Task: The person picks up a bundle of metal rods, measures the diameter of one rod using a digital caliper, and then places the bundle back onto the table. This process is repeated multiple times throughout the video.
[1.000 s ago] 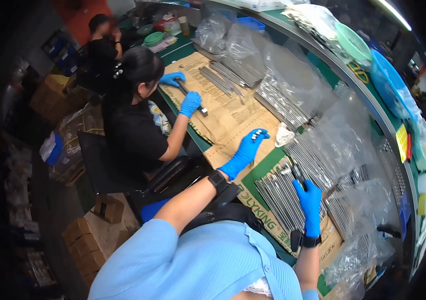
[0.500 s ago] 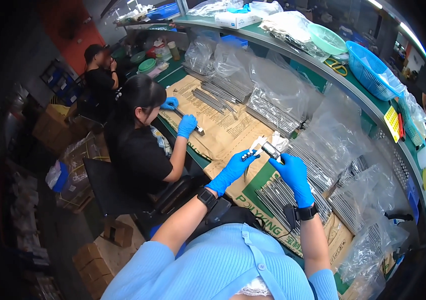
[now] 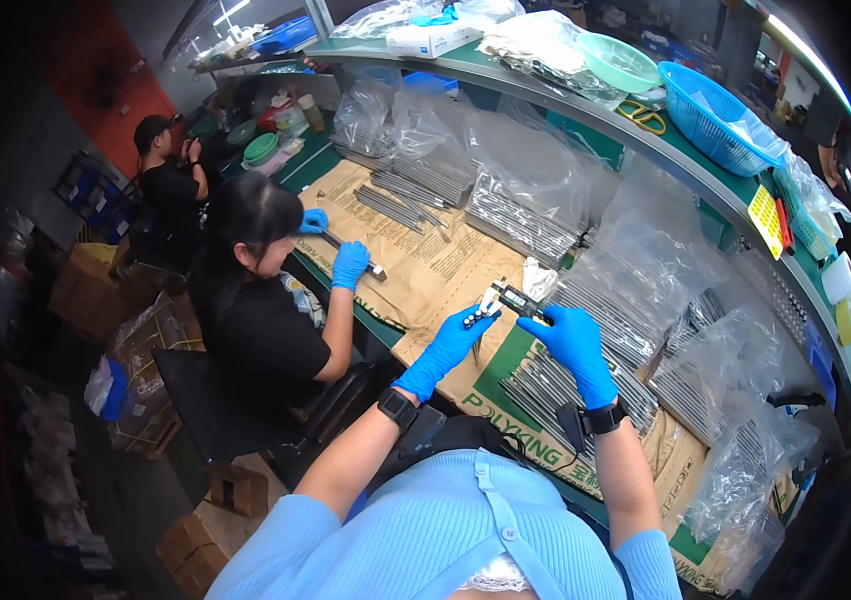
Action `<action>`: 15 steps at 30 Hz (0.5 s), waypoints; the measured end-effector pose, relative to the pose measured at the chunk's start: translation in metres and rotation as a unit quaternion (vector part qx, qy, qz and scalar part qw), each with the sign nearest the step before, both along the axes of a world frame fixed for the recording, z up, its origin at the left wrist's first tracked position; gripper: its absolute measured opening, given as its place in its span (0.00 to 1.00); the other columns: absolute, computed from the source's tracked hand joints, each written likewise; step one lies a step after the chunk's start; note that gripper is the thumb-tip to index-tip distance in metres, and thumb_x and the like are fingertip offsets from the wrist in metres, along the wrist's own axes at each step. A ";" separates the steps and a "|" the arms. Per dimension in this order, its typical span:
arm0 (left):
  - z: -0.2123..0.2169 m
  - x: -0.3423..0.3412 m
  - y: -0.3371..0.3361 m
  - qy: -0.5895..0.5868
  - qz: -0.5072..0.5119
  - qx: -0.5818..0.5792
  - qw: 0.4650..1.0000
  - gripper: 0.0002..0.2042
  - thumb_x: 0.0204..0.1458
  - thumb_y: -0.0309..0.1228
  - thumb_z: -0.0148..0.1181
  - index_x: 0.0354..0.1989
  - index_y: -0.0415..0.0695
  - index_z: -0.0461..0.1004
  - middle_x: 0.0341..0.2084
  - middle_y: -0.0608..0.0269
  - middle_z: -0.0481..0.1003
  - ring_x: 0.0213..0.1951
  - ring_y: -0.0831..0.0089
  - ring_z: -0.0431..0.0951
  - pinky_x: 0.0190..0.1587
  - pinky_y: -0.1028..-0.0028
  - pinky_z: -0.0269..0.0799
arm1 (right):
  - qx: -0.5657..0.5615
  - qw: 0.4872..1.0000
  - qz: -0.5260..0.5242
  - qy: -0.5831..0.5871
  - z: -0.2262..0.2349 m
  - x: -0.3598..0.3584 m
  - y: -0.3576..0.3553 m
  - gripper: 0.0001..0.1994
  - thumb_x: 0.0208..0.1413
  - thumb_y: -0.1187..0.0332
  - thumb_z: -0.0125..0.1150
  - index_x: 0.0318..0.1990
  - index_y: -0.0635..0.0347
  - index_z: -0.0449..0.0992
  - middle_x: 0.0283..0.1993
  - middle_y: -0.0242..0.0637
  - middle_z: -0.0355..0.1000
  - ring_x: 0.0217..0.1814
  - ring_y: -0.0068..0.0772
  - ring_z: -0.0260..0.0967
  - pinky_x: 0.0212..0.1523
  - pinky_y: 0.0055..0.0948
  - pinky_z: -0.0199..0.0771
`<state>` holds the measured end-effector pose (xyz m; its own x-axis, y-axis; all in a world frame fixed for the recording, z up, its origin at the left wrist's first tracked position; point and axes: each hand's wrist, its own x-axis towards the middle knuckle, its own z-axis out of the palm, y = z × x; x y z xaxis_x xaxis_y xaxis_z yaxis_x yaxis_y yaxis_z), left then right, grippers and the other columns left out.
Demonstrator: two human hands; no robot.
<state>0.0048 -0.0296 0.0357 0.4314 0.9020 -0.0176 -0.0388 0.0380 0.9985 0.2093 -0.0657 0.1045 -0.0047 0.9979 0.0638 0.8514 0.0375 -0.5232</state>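
Note:
Both my hands wear blue gloves. My right hand grips a digital caliper held above the bench. My left hand pinches a small dark metal piece at the caliper's jaws. Below my hands lie rows of thin metal rods on brown paper and a green sack. A folded white cloth sits just beyond the caliper.
Clear plastic bags of metal rods crowd the bench. A seated person in black to my left handles a rod with blue gloves; another person sits farther back. A blue basket and green bowl sit on the shelf.
My right hand rose from the rods on the green sack with the caliper, and my left hand came in to meet it; both now hold together in front of me.

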 end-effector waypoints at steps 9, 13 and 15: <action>-0.034 -0.004 -0.007 -0.076 0.110 0.006 0.991 0.15 0.54 0.26 0.52 0.51 0.37 0.68 0.46 0.61 0.71 0.45 0.79 0.70 0.49 0.80 0.64 | 0.051 0.997 0.005 -0.052 0.019 0.008 0.014 0.25 0.43 0.44 0.59 0.25 0.61 0.76 0.17 0.44 0.69 0.19 0.42 0.68 0.20 0.34 0.64; -0.036 -0.001 -0.006 -0.043 0.125 0.061 0.989 0.15 0.54 0.26 0.52 0.50 0.38 0.67 0.47 0.61 0.70 0.44 0.79 0.70 0.49 0.80 0.63 | 0.052 0.997 -0.003 -0.048 0.018 -0.002 0.022 0.23 0.43 0.45 0.60 0.24 0.61 0.76 0.17 0.45 0.69 0.19 0.42 0.69 0.20 0.33 0.65; -0.039 0.002 -0.004 0.030 0.109 0.154 0.982 0.15 0.54 0.26 0.52 0.51 0.38 0.66 0.46 0.61 0.70 0.44 0.79 0.69 0.50 0.80 0.63 | 0.064 0.996 0.011 -0.055 0.017 -0.010 0.026 0.23 0.43 0.45 0.60 0.24 0.61 0.76 0.17 0.44 0.69 0.19 0.42 0.69 0.20 0.33 0.65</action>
<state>0.0072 -0.0341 -0.0032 0.2349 0.9392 0.2504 0.0459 -0.2680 0.9623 0.1992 -0.0393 0.1212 -0.0405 0.9811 0.1893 0.9017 0.1175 -0.4161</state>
